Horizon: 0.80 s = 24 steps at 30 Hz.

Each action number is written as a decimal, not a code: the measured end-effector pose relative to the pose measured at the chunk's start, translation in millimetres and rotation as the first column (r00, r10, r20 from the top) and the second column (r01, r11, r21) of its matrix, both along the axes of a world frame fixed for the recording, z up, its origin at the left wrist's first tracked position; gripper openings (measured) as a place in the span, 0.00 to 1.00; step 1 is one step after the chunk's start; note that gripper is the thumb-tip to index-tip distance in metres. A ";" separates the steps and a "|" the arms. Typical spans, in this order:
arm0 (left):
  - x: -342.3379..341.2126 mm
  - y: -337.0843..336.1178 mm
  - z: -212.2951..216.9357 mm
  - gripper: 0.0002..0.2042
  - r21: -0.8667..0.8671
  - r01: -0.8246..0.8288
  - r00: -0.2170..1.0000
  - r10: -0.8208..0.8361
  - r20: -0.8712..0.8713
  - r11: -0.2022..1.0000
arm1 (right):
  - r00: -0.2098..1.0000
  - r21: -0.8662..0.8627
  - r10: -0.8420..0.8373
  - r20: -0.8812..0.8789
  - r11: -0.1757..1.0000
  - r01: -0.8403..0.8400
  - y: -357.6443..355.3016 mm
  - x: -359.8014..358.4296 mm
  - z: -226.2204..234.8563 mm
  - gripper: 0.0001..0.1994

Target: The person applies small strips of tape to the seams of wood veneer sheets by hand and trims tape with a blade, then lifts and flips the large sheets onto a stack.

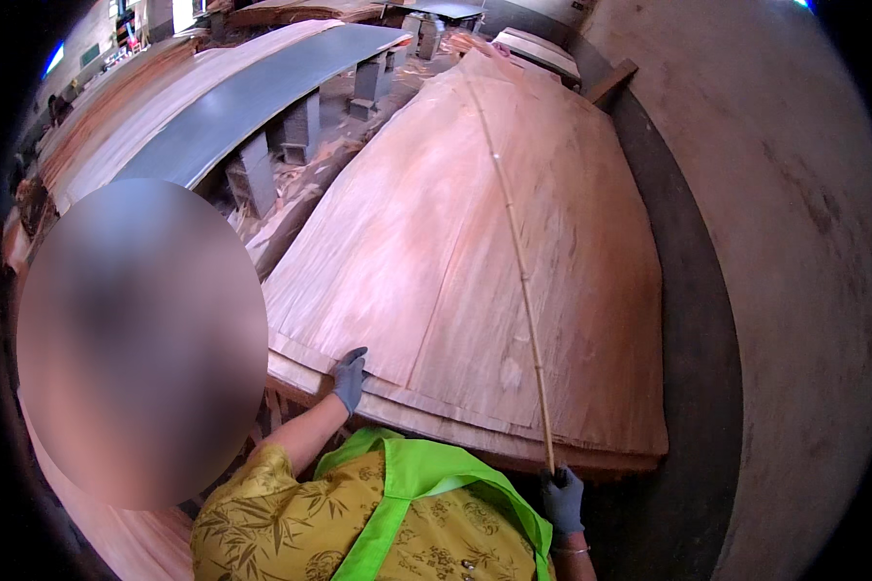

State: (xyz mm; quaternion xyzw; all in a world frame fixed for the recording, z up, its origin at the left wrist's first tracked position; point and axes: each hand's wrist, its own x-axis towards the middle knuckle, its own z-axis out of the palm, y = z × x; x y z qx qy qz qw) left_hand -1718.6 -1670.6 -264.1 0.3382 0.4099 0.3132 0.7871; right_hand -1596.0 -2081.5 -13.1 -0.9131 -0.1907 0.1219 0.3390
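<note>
left fingers: we see gloved fingers (352, 366) lying flat and close together on the near left edge of the top veneer sheet (475, 261), pressing down; nothing pinched.
left hand: left hand (349, 380) in a grey glove, palm down, wrist bent, bare forearm running back toward the lower left into a yellow patterned sleeve.
right fingers: curled tight round the near end of the stick (521, 261); we cannot tell single fingers apart.
right hand: right hand (563, 499) in a grey glove, low by the near right of the stack, fist upward, a bangle at the wrist.
stick: long, thin, pale cane lying along the sheet from the right hand to the far end, touching the veneer over most of its length.
sheet: on top of the veneer stack (475, 441), straight ahead of us, spread nearly flat, near edge overhanging a little.
progress: we judge the top sheet is already laid on the stack and roughly squared; smoothing or aligning with the stick looks to be in hand, near edge not yet flush.
around: grey panel (252, 97) on blocks at upper left, concrete floor (794, 242) at right, green apron (417, 484) below.
</note>
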 end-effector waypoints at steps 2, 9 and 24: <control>0.5 0.0 -4.9 0.15 0.012 0.015 1.000 -0.015 -0.024 1.000 | 0.999 0.017 -0.012 -0.052 1.000 0.013 -7.6 -1.7 -5.1 0.06; -8.5 1.1 5.2 0.17 -0.014 0.051 0.998 -0.051 -0.021 0.999 | 0.970 0.009 -0.085 -0.227 0.996 0.089 -29.3 -26.5 18.1 0.04; 51.5 -40.7 154.1 0.24 0.366 0.889 0.440 -0.735 -0.515 0.275 | 0.842 -0.063 -0.463 -0.276 0.883 0.465 -180.0 -98.4 117.3 0.03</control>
